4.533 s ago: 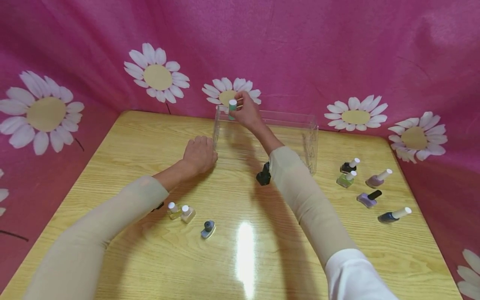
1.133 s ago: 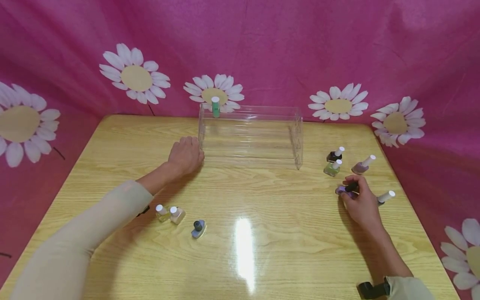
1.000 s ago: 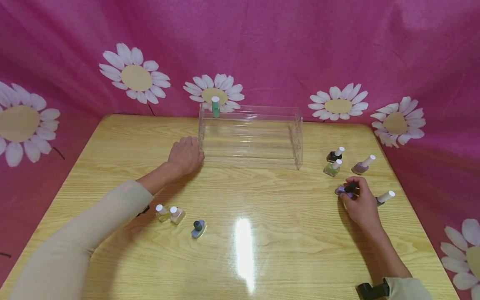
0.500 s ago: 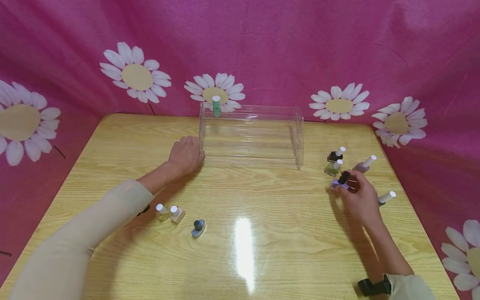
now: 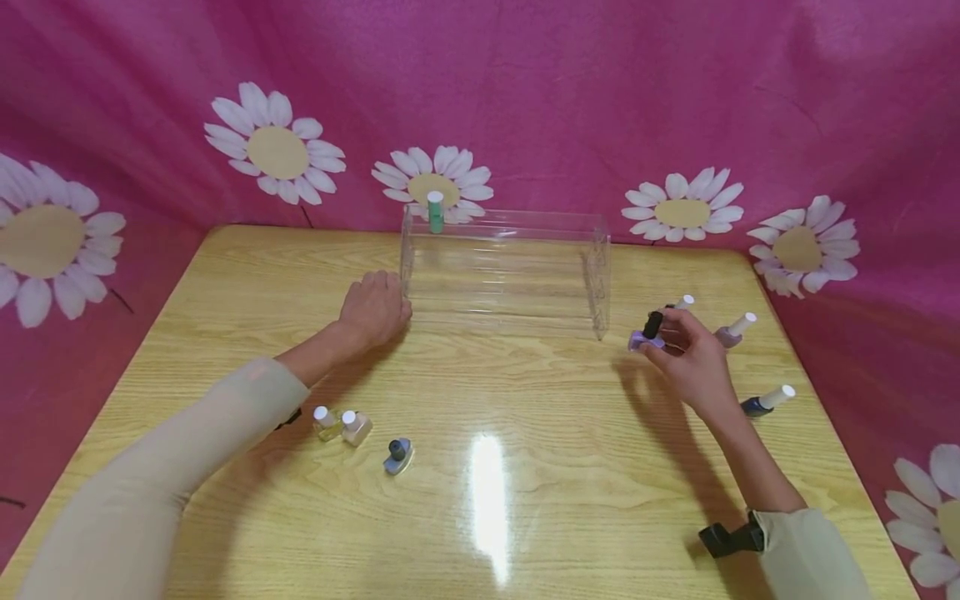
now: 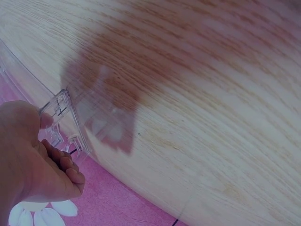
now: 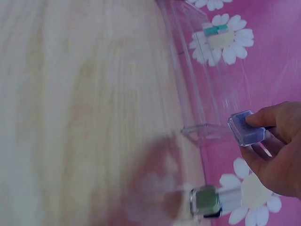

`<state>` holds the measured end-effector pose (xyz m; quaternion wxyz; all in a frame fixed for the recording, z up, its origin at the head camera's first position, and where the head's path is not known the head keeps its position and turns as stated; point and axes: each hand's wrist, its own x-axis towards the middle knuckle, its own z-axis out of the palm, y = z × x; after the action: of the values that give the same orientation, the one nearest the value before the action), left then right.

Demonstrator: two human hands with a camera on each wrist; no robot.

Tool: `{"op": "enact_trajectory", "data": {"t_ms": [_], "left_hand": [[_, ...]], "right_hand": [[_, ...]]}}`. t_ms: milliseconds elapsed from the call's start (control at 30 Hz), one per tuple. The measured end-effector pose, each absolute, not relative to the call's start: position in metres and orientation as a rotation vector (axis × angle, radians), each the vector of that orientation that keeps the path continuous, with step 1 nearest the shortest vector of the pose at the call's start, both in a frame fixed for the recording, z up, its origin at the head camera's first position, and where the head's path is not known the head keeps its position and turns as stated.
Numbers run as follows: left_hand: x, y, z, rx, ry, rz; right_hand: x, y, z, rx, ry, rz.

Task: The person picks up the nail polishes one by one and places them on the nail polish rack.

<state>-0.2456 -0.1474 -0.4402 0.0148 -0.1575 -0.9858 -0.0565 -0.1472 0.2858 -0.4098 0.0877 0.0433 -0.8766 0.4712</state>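
My right hand (image 5: 693,358) pinches a purple nail polish bottle (image 5: 642,340) with a black cap, raised above the table to the right of a clear stepped acrylic rack (image 5: 597,287). In the right wrist view the thumb lies on the bottle's glass, its base facing the camera. My left hand (image 5: 372,310) grips the rack's left end; the left wrist view shows curled fingers and thumb at the clear side panel (image 6: 75,125). A green polish bottle (image 5: 436,215) with a white cap stands on the rack's top step, near its left end.
Right of the rack stand a black polish, mostly hidden, a mauve polish (image 5: 731,335) and a dark blue polish (image 5: 757,406). An olive-green polish (image 7: 207,201) shows in the right wrist view. Yellow (image 5: 327,427), beige (image 5: 358,431) and grey-blue (image 5: 397,461) bottles stand front left.
My right hand left the green bottle on the rack's top step, took hold of the purple polish at the right, then lifted it up and leftward. The left hand stays at the rack.
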Motion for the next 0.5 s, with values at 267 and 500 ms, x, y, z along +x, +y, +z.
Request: {"op": "enact_trajectory", "data": {"t_ms": [267,500], "left_hand": [[-0.245,-0.148,-0.440,-0.485,-3.076,-0.171],[-0.244,-0.148,-0.440,-0.497,-3.065,-0.193]], "right_hand": [[-0.175,0.264,-0.396,0.239,-2.678,1.414],[-0.204,0.244,-0.375,0.335,-2.652,1.500]]}}
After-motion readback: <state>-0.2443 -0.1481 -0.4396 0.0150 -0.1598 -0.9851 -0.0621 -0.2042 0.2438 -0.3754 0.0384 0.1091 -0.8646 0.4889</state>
